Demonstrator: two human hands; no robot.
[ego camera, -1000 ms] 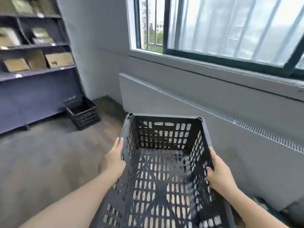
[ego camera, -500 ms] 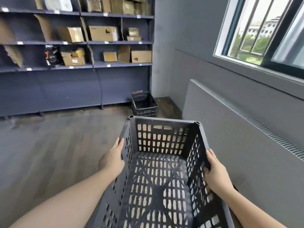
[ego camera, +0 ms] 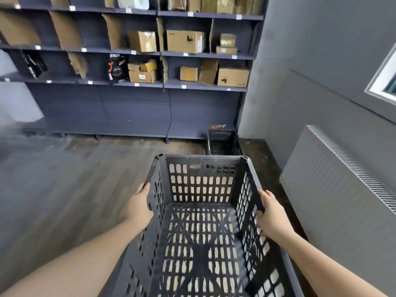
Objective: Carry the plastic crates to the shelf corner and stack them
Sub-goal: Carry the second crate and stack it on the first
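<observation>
Presently held out in front, above the floor: black slotted plastic crate, open side up, nothing inside, floor visible through its slots. Left hand against the outside of the left wall, fingers reaching up toward the rim; grip on that wall, though how the fingers curl is not fully visible. Right hand at the right wall, thumb inside over the rim, fingers outside; grip closed round that rim. Both forearms bare, extended forward. Further ahead, just past the held crate's far rim: second black crate resting on the floor, upright, in the corner where the shelf unit meets the grey wall. Small orange-and-white item lying on the shelf base just behind it; identity cannot be told. Shelves loaded with cardboard boxes and a few dark packaged goods, white label tags along the shelf edges. To the right: white radiator cover with a slatted top against the wall, and a window corner above it. Left part of the floor blurred.
</observation>
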